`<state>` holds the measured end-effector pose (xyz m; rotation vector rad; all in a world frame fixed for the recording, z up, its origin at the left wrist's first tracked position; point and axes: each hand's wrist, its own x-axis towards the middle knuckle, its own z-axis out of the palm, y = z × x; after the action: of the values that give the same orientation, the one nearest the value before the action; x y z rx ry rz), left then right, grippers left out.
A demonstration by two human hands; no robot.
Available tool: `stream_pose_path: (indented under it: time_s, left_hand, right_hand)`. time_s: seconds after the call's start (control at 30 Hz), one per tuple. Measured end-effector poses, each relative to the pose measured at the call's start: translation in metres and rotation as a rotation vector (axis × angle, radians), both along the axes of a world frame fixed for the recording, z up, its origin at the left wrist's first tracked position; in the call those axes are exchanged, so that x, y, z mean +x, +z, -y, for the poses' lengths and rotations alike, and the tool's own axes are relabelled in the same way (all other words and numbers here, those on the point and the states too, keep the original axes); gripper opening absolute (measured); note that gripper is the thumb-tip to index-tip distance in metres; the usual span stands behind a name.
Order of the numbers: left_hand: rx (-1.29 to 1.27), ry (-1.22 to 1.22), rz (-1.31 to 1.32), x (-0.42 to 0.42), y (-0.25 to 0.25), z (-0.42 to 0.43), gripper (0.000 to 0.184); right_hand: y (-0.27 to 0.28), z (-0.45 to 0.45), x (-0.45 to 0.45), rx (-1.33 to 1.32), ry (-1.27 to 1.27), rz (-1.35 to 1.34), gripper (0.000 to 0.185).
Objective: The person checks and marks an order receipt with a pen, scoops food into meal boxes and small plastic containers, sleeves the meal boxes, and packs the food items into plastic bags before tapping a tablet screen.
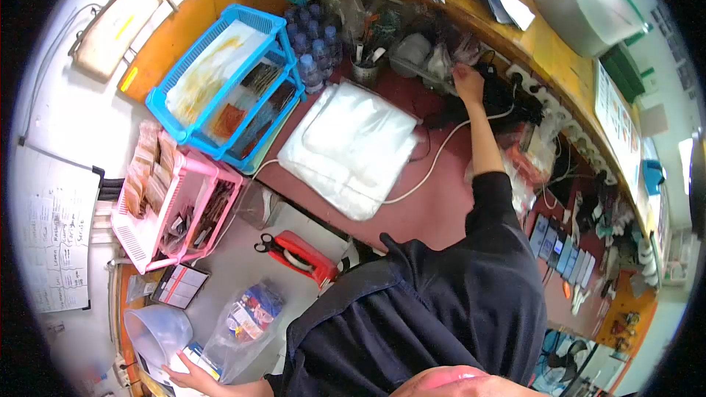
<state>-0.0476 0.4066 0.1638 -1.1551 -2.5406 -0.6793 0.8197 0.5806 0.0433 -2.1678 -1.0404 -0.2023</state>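
Note:
My left hand [193, 376] is at the lower left with its fingers apart, beside a translucent plastic tub [156, 329] and a blue-and-white packet [200, 359]. Whether it touches either one, I cannot tell. A clear bag with a colourful packet inside [252, 315] lies close by. At the upper right, my right arm reaches to the back of the red-brown table. There my right hand [468, 82] has its fingers drawn together by a grey tray [423, 72] and small clear bags [440, 61]; what it grips is too small to name.
A stack of clear plastic bags [349, 151] lies on the table, a white cable across it. Blue [193, 136] and pink racks [151, 246] stand at left, near bottles [321, 55]. Scissors [265, 242] lie by a red case [303, 257]; several phones [557, 246] are at right.

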Motion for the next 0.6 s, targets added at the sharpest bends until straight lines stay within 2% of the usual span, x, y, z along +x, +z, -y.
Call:
stream_pose_path:
  time_s: [0.03,0.1,0.13,0.17,0.23,0.27,0.33,0.4,0.43,0.5,0.53,0.57,0.6]
  left_hand:
    - [-0.005,-0.034,0.036,-0.014,-0.012,-0.002,0.098]
    - [-0.013,0.019,0.116,-0.02,-0.025,-0.009,0.089]
    - [-0.021,0.042,0.147,-0.019,-0.021,-0.011,0.084]
    - [-0.134,0.206,0.153,-0.004,-0.011,-0.01,0.093]
    - [-0.221,0.307,0.131,-0.012,-0.003,0.005,0.102]
    - [-0.216,0.329,0.148,-0.022,-0.006,0.013,0.102]
    - [-0.206,0.374,0.183,-0.043,-0.012,0.03,0.102]
    - [-0.196,0.309,0.348,-0.047,-0.01,0.036,0.099]
    - [-0.227,0.339,0.317,-0.051,-0.014,0.034,0.098]
    - [-0.272,0.364,0.251,-0.075,-0.027,0.033,0.099]
    - [-0.286,0.361,0.216,-0.081,-0.03,0.034,0.101]
    - [-0.23,0.279,0.212,-0.03,-0.011,0.02,0.101]
    - [-0.229,0.296,0.225,-0.034,-0.014,0.022,0.101]
  right_hand:
    - [-0.021,-0.026,0.023,-0.04,-0.032,0.167,0.028]
    - [-0.065,-0.062,0.065,-0.122,-0.098,0.489,0.029]
    - [-0.067,-0.07,0.082,-0.162,-0.147,0.292,0.029]
    - [-0.063,-0.074,0.099,-0.203,-0.197,0.092,0.029]
    - [-0.034,-0.065,0.1,0.116,-0.215,0.053,0.027]
    - [-0.019,-0.049,0.088,0.473,-0.18,0.211,0.024]
    - [-0.061,-0.037,0.147,0.773,0.09,-0.313,0.024]
    - [-0.077,-0.032,0.158,0.489,0.305,-0.246,0.022]
    - [-0.066,-0.036,0.139,0.058,0.369,0.084,0.021]
    - [-0.058,-0.048,0.102,-0.421,0.243,0.295,0.021]
    - [-0.057,-0.055,0.084,-0.461,0.067,0.178,0.021]
    - [-0.055,-0.06,0.077,-0.495,-0.104,0.063,0.022]
    - [-0.07,-0.065,0.081,-0.425,-0.086,0.099,0.023]
